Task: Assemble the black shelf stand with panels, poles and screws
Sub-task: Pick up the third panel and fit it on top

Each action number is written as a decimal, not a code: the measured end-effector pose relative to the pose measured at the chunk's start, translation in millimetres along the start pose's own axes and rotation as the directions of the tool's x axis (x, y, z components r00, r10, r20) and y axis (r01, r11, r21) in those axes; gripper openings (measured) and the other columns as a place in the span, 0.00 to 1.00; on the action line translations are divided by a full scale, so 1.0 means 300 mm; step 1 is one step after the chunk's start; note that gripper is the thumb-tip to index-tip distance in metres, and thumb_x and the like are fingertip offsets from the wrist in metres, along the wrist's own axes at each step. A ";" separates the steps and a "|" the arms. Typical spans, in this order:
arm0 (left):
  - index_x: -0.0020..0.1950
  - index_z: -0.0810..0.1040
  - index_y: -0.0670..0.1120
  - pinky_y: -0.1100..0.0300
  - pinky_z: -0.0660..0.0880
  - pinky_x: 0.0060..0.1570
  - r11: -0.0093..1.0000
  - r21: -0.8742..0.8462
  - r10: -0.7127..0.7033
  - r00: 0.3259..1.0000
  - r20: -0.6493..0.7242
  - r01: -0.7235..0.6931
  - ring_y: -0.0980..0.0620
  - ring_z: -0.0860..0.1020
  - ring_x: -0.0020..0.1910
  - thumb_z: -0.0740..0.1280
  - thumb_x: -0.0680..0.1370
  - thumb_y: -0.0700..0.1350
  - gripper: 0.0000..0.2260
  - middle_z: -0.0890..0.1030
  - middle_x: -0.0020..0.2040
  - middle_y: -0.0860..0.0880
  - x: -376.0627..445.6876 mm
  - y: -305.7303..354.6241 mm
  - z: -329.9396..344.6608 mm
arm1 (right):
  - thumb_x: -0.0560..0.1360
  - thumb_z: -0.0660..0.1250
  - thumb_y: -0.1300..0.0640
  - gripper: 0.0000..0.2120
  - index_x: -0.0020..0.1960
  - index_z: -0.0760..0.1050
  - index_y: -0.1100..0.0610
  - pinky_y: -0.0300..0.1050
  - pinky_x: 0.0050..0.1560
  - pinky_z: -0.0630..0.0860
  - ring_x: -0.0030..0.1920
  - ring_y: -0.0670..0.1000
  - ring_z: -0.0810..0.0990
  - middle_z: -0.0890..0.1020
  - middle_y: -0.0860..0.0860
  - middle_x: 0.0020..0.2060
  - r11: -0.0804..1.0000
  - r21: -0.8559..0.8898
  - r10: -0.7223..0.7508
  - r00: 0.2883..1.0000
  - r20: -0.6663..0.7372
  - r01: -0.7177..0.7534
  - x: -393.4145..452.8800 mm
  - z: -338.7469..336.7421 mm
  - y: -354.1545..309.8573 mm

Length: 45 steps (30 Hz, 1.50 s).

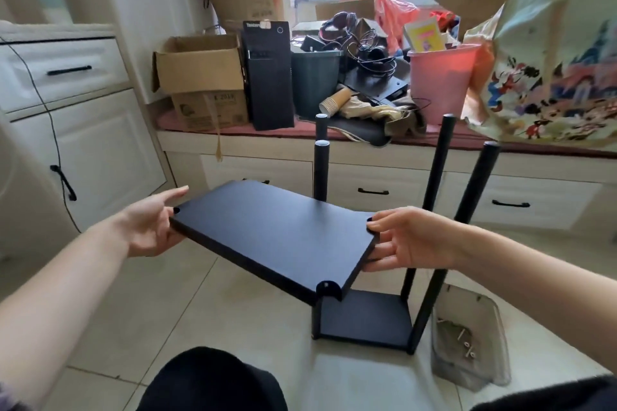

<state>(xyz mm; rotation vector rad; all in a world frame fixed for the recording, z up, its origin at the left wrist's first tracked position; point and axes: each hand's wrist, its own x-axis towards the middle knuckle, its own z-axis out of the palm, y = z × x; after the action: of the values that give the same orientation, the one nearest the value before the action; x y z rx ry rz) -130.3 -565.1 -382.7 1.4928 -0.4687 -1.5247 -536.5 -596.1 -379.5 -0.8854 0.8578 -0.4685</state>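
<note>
I hold a flat black shelf panel (pixel 267 237) in the air, roughly level and tilted a little toward me. My left hand (pixel 150 227) grips its left short edge and my right hand (pixel 410 237) grips its right short edge. The panel has notched corners, and one near corner shows a screw hole. Below and to the right, a black base panel (pixel 364 317) lies on the floor with several black poles standing up from its corners, such as the right front pole (pixel 467 210). The held panel hides part of the base and the lower ends of the left poles.
A clear plastic tray (pixel 470 340) with screws sits on the tiled floor right of the base. Behind stands a window bench (pixel 400 157) with drawers, piled with cardboard boxes, buckets and cables. White cabinets (pixel 83 130) line the left. My dark-clothed knee (pixel 213 380) is at the bottom.
</note>
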 end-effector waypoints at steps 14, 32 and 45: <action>0.59 0.80 0.43 0.60 0.82 0.32 0.944 0.163 0.268 0.956 0.118 -0.285 0.51 0.85 0.35 0.71 0.76 0.48 0.15 0.86 0.43 0.46 -0.206 0.126 0.389 | 0.73 0.69 0.60 0.09 0.50 0.77 0.64 0.43 0.34 0.83 0.32 0.50 0.85 0.83 0.57 0.38 0.971 -0.012 -0.228 0.917 -0.329 0.237 -0.274 -0.118 -0.305; 0.46 0.75 0.48 0.68 0.72 0.22 0.934 0.213 0.266 0.956 0.123 -0.287 0.58 0.73 0.23 0.71 0.77 0.54 0.11 0.77 0.28 0.52 -0.047 0.311 0.773 | 0.81 0.64 0.60 0.09 0.42 0.76 0.60 0.34 0.21 0.73 0.24 0.44 0.78 0.79 0.50 0.29 0.954 -0.263 -0.277 0.754 -0.596 0.143 -0.137 -0.444 -0.611; 0.40 0.71 0.46 0.67 0.65 0.17 0.954 0.148 0.243 0.962 0.126 -0.261 0.56 0.66 0.19 0.68 0.79 0.47 0.11 0.69 0.26 0.50 0.128 0.310 0.846 | 0.78 0.65 0.64 0.04 0.45 0.75 0.62 0.38 0.24 0.78 0.31 0.50 0.80 0.79 0.55 0.36 0.953 -0.304 -0.208 0.742 -0.638 0.007 -0.022 -0.550 -0.637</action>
<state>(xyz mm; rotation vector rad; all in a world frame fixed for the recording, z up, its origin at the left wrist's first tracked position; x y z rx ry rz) -327.9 -724.7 -282.3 1.4164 -0.8334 -1.3934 -676.9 -778.5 -275.9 -1.0513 1.5725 -0.8068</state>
